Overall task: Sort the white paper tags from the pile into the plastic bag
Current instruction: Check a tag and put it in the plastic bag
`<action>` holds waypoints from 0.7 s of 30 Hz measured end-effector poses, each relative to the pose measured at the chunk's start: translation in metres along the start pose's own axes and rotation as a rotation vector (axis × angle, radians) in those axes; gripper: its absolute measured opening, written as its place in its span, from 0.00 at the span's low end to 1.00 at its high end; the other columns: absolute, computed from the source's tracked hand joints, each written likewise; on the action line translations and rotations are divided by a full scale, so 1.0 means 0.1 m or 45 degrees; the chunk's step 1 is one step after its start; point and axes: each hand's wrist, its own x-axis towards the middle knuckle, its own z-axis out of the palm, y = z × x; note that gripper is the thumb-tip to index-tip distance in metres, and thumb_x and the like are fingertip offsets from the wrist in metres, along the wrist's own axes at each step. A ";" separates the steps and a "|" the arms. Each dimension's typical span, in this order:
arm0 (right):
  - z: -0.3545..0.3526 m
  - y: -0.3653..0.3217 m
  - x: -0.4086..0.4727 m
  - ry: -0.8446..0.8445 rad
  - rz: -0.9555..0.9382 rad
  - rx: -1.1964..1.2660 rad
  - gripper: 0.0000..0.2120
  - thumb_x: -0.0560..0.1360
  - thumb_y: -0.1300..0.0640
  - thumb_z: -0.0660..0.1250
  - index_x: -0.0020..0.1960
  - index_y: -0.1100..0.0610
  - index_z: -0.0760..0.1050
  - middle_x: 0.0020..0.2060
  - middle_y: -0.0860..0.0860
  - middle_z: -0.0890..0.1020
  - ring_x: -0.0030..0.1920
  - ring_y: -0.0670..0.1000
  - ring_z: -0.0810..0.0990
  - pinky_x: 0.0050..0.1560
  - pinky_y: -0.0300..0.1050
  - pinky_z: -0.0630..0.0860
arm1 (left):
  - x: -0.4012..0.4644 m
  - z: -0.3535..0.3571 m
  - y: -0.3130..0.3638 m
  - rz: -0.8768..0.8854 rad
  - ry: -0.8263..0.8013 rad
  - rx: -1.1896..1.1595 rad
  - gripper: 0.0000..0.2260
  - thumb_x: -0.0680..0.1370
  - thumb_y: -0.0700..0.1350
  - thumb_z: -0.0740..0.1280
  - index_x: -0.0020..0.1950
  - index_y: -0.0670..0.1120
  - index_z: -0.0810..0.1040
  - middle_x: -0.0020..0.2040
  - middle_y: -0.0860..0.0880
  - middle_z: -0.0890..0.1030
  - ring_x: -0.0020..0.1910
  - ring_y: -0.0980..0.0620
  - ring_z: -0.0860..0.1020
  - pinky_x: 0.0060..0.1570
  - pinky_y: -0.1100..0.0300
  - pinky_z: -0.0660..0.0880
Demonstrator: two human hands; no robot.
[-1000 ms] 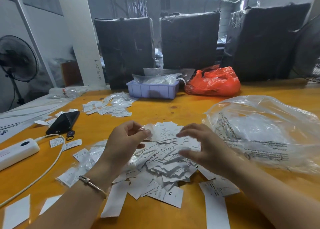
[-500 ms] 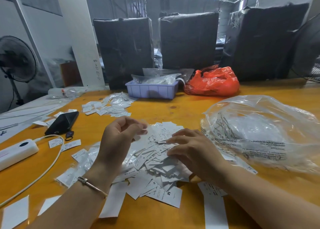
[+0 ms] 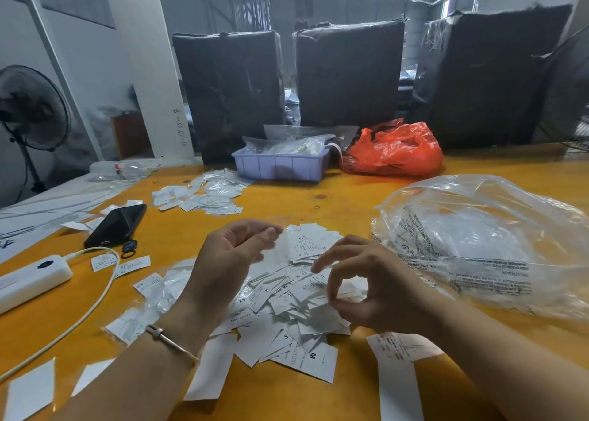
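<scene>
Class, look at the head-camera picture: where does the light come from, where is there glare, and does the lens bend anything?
Head view: daylight enters through the bright roof opening at the back; the dark wrapped bales sit backlit. Glare streaks the crinkled clear plastic bag. Wide-angle distortion tilts the white pillar. The pile of white paper tags is sharp enough to read size letters.
</scene>
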 end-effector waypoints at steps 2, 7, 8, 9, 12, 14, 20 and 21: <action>-0.02 -0.01 -0.01 -0.050 0.032 0.037 0.05 0.64 0.62 0.73 0.35 0.53 0.81 0.51 0.41 0.82 0.56 0.42 0.75 0.53 0.47 0.74 | -0.01 0.01 0.00 0.014 -0.062 0.034 0.06 0.80 0.41 0.65 0.49 0.45 0.83 0.42 0.48 0.86 0.36 0.51 0.83 0.34 0.64 0.74; -0.12 -0.04 -0.01 -0.010 0.157 0.316 0.08 0.62 0.65 0.70 0.33 0.52 0.78 0.50 0.43 0.83 0.57 0.43 0.77 0.58 0.46 0.73 | -0.02 0.02 -0.03 -0.016 -0.151 0.037 0.05 0.81 0.40 0.65 0.52 0.45 0.81 0.38 0.45 0.85 0.25 0.51 0.78 0.22 0.66 0.65; -0.14 -0.04 -0.01 0.016 0.196 0.417 0.08 0.62 0.65 0.69 0.33 0.53 0.78 0.49 0.43 0.84 0.57 0.43 0.77 0.58 0.46 0.73 | -0.02 0.02 -0.04 -0.034 -0.159 0.028 0.05 0.81 0.39 0.65 0.53 0.45 0.80 0.38 0.45 0.84 0.26 0.51 0.78 0.22 0.65 0.66; -0.15 -0.03 -0.01 0.042 0.236 0.525 0.08 0.63 0.66 0.69 0.33 0.53 0.79 0.50 0.44 0.84 0.57 0.44 0.78 0.59 0.46 0.73 | -0.01 0.02 -0.04 -0.052 -0.164 0.026 0.06 0.81 0.37 0.65 0.54 0.45 0.80 0.39 0.45 0.84 0.28 0.52 0.79 0.22 0.65 0.67; -0.20 0.01 0.00 0.099 0.334 0.783 0.05 0.64 0.66 0.70 0.35 0.56 0.80 0.51 0.46 0.84 0.57 0.46 0.80 0.58 0.49 0.76 | 0.00 0.02 -0.06 -0.080 -0.184 0.059 0.11 0.80 0.33 0.63 0.56 0.46 0.79 0.41 0.46 0.85 0.32 0.53 0.80 0.26 0.64 0.71; -0.22 0.05 0.00 0.100 0.414 0.814 0.05 0.64 0.65 0.74 0.35 0.57 0.81 0.51 0.46 0.83 0.55 0.49 0.81 0.56 0.50 0.78 | 0.00 0.02 -0.07 -0.071 -0.196 0.086 0.12 0.80 0.31 0.64 0.57 0.46 0.79 0.41 0.46 0.85 0.34 0.53 0.81 0.28 0.63 0.72; -0.12 0.13 -0.02 0.082 0.283 0.078 0.06 0.67 0.62 0.76 0.38 0.53 0.81 0.41 0.45 0.84 0.47 0.45 0.80 0.52 0.52 0.76 | 0.00 0.02 -0.08 -0.047 -0.180 0.129 0.12 0.79 0.32 0.64 0.56 0.47 0.79 0.40 0.48 0.85 0.33 0.54 0.81 0.29 0.64 0.73; -0.10 0.12 -0.02 0.081 0.195 -0.038 0.06 0.67 0.62 0.76 0.37 0.53 0.81 0.40 0.44 0.83 0.46 0.46 0.80 0.49 0.52 0.76 | 0.00 0.02 -0.08 -0.044 -0.176 0.139 0.12 0.79 0.32 0.64 0.56 0.47 0.80 0.40 0.49 0.85 0.33 0.54 0.81 0.29 0.65 0.73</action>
